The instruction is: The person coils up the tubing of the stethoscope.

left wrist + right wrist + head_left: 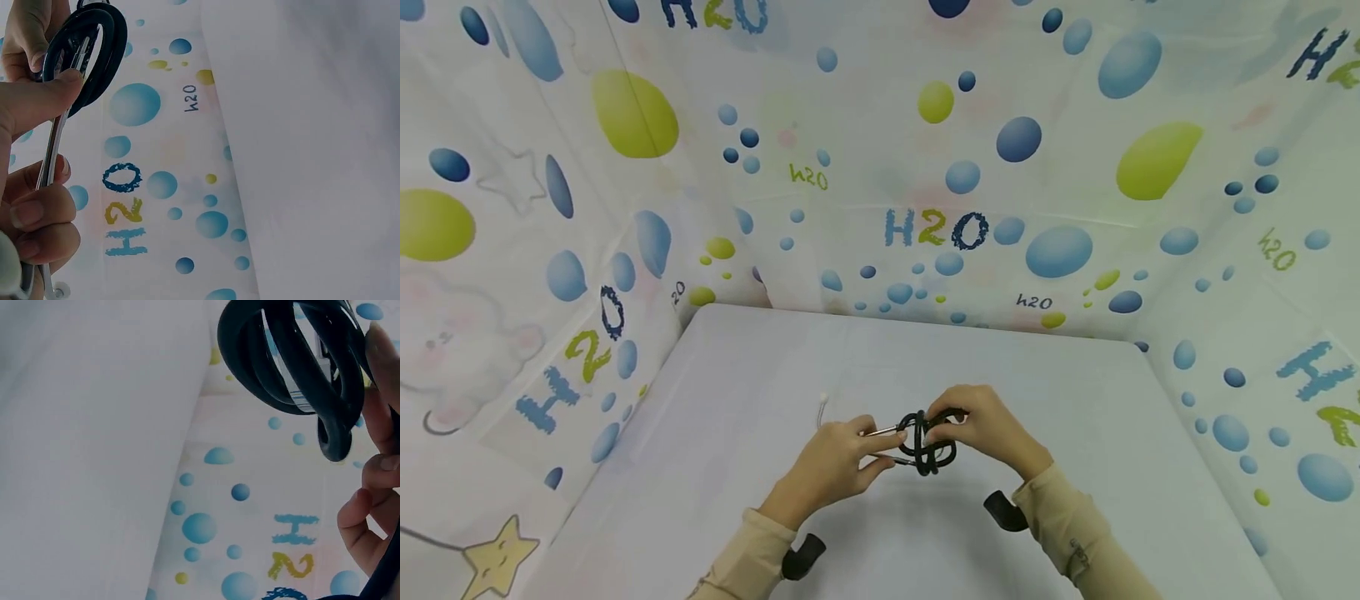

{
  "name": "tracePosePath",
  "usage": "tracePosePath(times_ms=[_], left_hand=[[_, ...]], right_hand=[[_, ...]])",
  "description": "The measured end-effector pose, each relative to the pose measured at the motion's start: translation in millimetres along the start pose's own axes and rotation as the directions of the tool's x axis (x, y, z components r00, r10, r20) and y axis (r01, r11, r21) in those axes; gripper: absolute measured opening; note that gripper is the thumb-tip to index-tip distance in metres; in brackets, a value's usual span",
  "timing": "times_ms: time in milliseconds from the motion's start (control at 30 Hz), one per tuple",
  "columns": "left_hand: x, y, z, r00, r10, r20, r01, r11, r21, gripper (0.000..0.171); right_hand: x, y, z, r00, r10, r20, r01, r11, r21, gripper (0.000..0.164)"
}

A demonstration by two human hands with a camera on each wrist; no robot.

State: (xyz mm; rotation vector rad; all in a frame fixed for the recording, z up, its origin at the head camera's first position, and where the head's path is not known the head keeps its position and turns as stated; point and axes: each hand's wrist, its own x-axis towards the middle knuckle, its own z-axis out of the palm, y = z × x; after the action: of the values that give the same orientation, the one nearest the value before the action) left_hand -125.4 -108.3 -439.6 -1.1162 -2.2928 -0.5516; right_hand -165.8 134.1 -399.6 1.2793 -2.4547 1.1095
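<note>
A stethoscope (921, 446) with black tubing wound into a bundle of loops is held up between both hands, over the white table. Its metal ear tubes (55, 140) run back into my left hand (833, 460), whose thumb and fingers grip them near the loops. One ear tube with a pale eartip (823, 397) sticks out beyond that hand. On the far side of the bundle, my right hand (988, 425) pinches the black tubing (305, 362) between thumb and fingers. The chest piece is hidden or out of sight.
The white table (760, 367) extends under and around both hands. Walls of white sheeting (865, 117) printed with blue and green dots rise at its back and sides. Black wrist mounts (803, 557) hang below both sleeves.
</note>
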Motion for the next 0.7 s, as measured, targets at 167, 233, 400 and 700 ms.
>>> tracePosePath(times_ms=[167, 233, 400, 700], left_hand=[[0.2, 2.6, 1.2, 0.999, 0.031, -0.009, -0.031, 0.999, -0.014, 0.035], [0.3, 3.3, 0.9, 0.999, 0.039, -0.023, -0.039, 0.999, -0.024, 0.035], [1.6, 3.1, 0.5, 0.998, 0.052, -0.045, -0.055, 0.997, -0.056, 0.036], [2.5, 2.1, 1.5, 0.993, 0.055, -0.105, -0.07, 0.986, -0.149, 0.039]], right_hand=[[1, 9, 2, 0.992, 0.119, 0.031, -0.121, 0.99, 0.073, 0.025], [0, 13, 3, 0.987, 0.158, 0.035, -0.16, 0.981, 0.107, 0.025], [-3, 19, 1, 0.978, 0.191, 0.084, -0.206, 0.944, 0.256, 0.017], [-11, 40, 2, 0.971, 0.169, 0.169, -0.231, 0.848, 0.477, 0.013]])
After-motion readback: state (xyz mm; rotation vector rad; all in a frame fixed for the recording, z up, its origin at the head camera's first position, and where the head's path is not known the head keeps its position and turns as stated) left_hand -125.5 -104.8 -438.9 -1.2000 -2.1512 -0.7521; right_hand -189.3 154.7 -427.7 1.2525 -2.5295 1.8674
